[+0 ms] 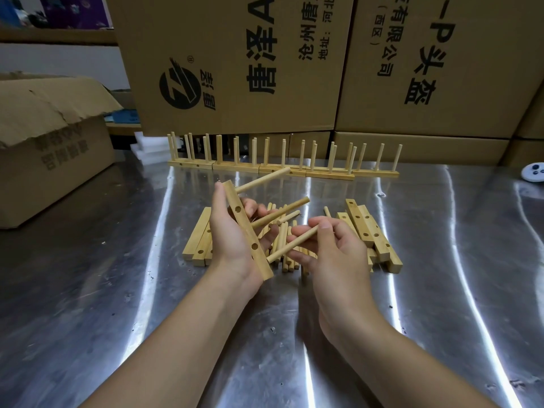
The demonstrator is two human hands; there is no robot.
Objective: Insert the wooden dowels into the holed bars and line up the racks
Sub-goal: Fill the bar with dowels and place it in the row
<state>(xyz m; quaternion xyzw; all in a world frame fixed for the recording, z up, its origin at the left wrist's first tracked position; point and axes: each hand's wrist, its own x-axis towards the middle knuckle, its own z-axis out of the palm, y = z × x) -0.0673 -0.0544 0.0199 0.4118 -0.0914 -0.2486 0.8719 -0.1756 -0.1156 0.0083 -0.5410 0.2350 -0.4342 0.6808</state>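
Pale wooden holed bar (245,231), raised and tilted, carries two seated dowels (265,178) with a third dowel (291,244) meeting its lower end; loose dowels (287,262) and spare bars (371,231) lie beneath, finished racks (282,167) in a row behind.

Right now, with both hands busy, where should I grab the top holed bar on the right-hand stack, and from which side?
Pinch the top holed bar across its two long sides near the middle, coming from above with the right hand once the dowel is seated. It lies flat, holes up, on other bars, so its sides are exposed and its underside is not.
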